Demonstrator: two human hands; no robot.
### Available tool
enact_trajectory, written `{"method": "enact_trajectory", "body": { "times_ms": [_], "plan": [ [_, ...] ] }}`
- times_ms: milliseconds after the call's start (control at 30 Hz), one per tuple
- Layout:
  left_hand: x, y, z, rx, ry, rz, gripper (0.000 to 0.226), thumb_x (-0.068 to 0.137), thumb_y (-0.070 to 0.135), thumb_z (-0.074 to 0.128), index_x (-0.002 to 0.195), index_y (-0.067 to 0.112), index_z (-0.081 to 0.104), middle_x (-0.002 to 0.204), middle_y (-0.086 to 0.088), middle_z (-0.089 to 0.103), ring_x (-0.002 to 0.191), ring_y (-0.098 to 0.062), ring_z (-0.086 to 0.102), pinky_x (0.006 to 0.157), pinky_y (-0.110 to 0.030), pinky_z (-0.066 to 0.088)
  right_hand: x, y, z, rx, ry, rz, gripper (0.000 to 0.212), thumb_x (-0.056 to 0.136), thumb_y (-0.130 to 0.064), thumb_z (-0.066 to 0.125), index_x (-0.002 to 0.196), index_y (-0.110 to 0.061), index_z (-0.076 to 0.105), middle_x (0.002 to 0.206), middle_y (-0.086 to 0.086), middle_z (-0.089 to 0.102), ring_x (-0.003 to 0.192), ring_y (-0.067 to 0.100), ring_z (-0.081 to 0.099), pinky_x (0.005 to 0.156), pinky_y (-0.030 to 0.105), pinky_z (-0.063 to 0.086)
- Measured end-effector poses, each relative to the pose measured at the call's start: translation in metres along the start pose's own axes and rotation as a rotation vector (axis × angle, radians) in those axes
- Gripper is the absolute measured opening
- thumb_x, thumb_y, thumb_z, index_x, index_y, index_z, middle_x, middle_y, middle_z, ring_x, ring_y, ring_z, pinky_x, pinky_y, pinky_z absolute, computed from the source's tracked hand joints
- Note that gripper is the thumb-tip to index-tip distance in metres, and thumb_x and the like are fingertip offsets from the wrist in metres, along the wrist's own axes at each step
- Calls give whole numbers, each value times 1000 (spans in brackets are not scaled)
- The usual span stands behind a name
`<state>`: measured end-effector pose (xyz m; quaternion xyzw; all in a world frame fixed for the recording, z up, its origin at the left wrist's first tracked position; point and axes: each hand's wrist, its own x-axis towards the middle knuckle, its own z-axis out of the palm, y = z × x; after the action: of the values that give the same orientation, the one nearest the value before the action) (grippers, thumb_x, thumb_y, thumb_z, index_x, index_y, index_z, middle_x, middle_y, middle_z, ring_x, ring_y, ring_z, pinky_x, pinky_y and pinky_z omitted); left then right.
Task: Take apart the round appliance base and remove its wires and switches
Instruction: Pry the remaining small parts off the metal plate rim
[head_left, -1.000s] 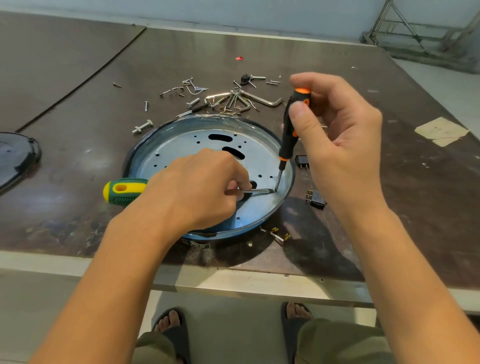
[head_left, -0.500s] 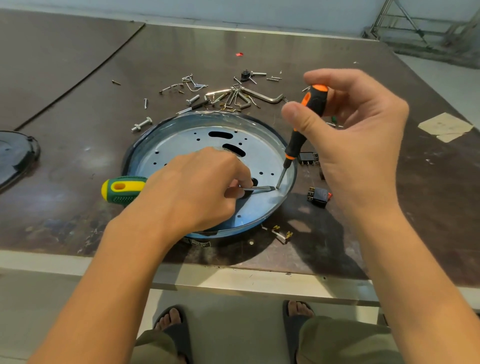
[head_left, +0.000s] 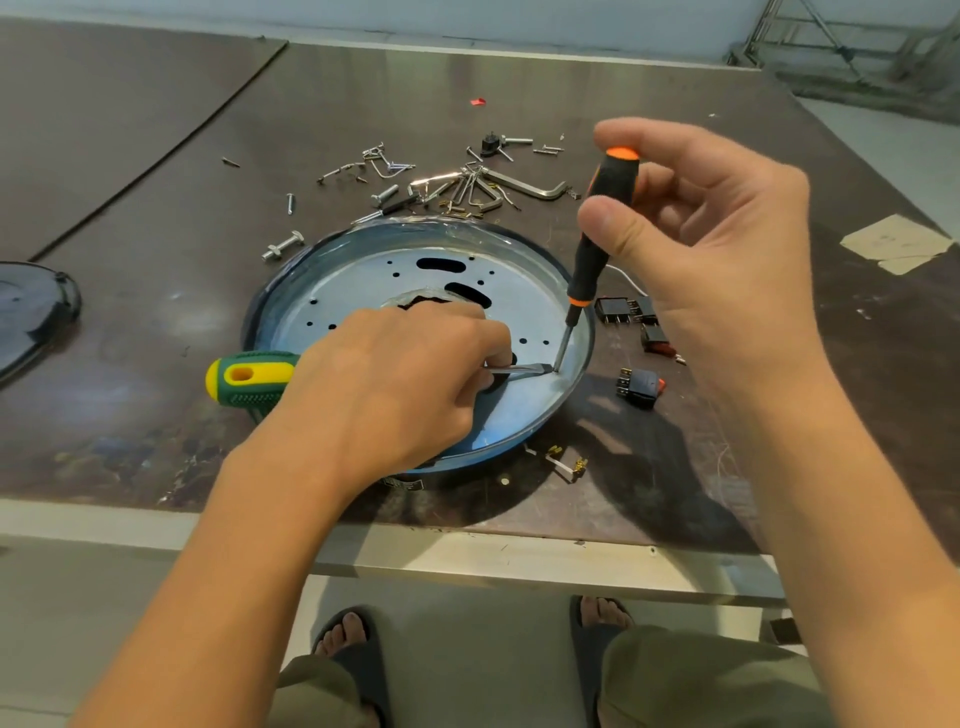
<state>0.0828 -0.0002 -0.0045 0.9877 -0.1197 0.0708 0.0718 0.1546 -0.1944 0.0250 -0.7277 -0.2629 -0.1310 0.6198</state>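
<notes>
Left hand (head_left: 395, 384), palm down, grips the green screwdriver (head_left: 249, 382); right hand (head_left: 717, 249), at its two o'clock, pinches the orange screwdriver (head_left: 597, 244).

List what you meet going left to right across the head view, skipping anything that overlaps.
Dark lid → green screwdriver → left hand → orange screwdriver → paper scrap.

Right of the right hand (head_left: 727, 249) the surface (head_left: 857, 374) lies open out to a paper patch (head_left: 893, 244). Under that hand, black rocker switches (head_left: 641, 387) crowd the strip beside the round base (head_left: 519, 439). Beyond both hands lies a scatter of screws and hex keys (head_left: 467, 187). Left of the left hand (head_left: 395, 384) the green-and-yellow screwdriver (head_left: 249, 376) juts out — past it, bare surface up to a dark lid (head_left: 31, 312).
</notes>
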Motion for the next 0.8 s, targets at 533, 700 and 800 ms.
{"method": "enact_trajectory", "body": {
  "times_ms": [533, 700, 800],
  "plan": [
    [2, -3, -2, -44, -8, 10, 28, 83, 26, 55, 103, 37, 72, 92, 10, 62, 82, -25, 59, 62, -39, 53, 0, 8, -13, -16, -40, -22, 34, 95, 3, 63, 126, -9, 65, 109, 13, 72, 106, 24, 71, 94, 42, 59],
    [2, 0, -2, -12, -15, -4, 22, 81, 24, 54, 93, 26, 72, 87, 5, 62, 78, -26, 58, 59, -40, 53, -4, 5, -5, -52, -34, -78, 27, 95, -12, 71, 122, -12, 65, 100, 13, 69, 94, 12, 66, 88, 36, 58],
    [2, 2, 0, 22, 3, -4, 24, 80, 25, 50, 93, 24, 70, 87, 4, 61, 77, -26, 57, 57, -40, 52, -5, 3, 2, 10, -57, -114, 30, 92, -5, 73, 121, -11, 66, 95, 15, 69, 90, 12, 67, 84, 30, 59]
  ]
}}
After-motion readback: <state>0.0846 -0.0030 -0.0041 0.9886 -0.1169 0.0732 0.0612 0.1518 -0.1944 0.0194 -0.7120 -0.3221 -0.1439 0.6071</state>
